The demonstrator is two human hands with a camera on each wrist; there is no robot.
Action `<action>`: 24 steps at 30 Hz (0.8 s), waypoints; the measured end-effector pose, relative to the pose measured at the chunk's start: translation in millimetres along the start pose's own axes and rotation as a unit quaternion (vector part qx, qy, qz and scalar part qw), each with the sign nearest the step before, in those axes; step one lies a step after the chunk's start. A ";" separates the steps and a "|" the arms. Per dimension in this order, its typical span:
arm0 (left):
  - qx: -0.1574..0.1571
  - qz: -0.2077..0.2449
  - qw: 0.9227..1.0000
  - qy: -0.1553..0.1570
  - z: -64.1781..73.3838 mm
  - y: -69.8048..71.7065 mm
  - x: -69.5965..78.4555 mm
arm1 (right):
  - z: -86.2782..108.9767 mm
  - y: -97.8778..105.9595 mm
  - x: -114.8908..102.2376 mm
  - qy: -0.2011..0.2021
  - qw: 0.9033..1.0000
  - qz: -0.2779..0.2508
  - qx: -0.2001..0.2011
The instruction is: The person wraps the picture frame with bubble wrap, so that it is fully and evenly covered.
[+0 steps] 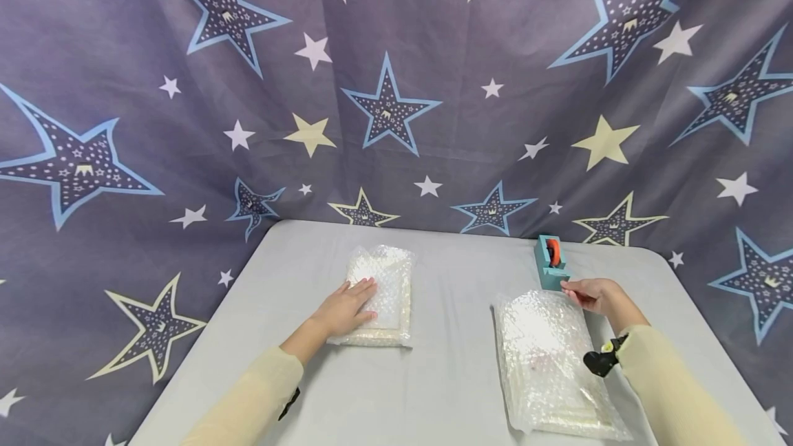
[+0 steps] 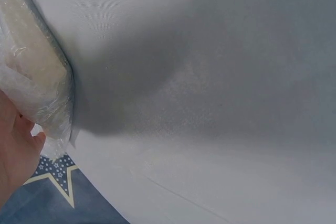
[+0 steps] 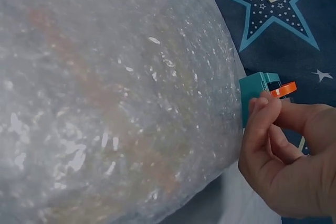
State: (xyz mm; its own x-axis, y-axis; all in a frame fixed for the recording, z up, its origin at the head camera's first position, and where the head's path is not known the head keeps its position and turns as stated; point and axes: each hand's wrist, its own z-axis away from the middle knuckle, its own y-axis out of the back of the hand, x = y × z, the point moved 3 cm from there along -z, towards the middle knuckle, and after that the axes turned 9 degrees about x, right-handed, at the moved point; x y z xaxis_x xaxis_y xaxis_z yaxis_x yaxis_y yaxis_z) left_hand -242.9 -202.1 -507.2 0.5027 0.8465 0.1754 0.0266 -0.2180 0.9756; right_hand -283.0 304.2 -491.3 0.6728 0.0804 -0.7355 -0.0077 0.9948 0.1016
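Observation:
A bubble-wrapped flat package (image 1: pixel 392 294) lies at the left-centre of the table. My left hand (image 1: pixel 344 309) rests on it with spread, straight fingers; the left wrist view catches only part of that hand (image 2: pixel 17 153) and the package's edge (image 2: pixel 44 72). At the back right stands a teal tape dispenser (image 1: pixel 545 272) with an orange core (image 1: pixel 554 252). Thumb and index finger of my right hand (image 1: pixel 596 293) pinch at its front end, seemingly on the clear tape, which is hard to see. Just in front lies a larger bubble-wrapped package (image 1: pixel 545 367), close beside the right hand (image 3: pixel 294 156).
The white table (image 1: pixel 446 363) ends at a star-patterned curtain (image 1: pixel 434 122) behind it. In the right wrist view, the larger package's bubble wrap (image 3: pixel 115 103) fills the left side, with the dispenser (image 3: pixel 252 90) beyond its edge.

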 end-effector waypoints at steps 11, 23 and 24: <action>0.005 0.008 1.000 -0.001 0.7 0.3 -0.2 | -6.5 1.1 6.7 -0.033 0.998 -0.044 0.034; 0.002 0.008 1.000 0.000 0.1 1.3 0.6 | -2.1 -0.3 6.3 -0.031 0.998 -0.046 0.014; 0.001 0.007 1.000 -0.001 0.2 1.3 0.7 | -2.1 -0.1 6.3 -0.031 0.999 -0.043 0.014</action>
State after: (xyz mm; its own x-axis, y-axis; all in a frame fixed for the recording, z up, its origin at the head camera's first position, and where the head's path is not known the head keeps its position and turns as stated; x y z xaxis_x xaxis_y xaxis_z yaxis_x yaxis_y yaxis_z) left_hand -242.3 -201.8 -505.8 0.5041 0.8428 0.1886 0.0223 -0.2310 0.9727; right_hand -280.3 304.8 -497.3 0.7144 -0.0094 -0.6997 0.0716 0.9956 0.0597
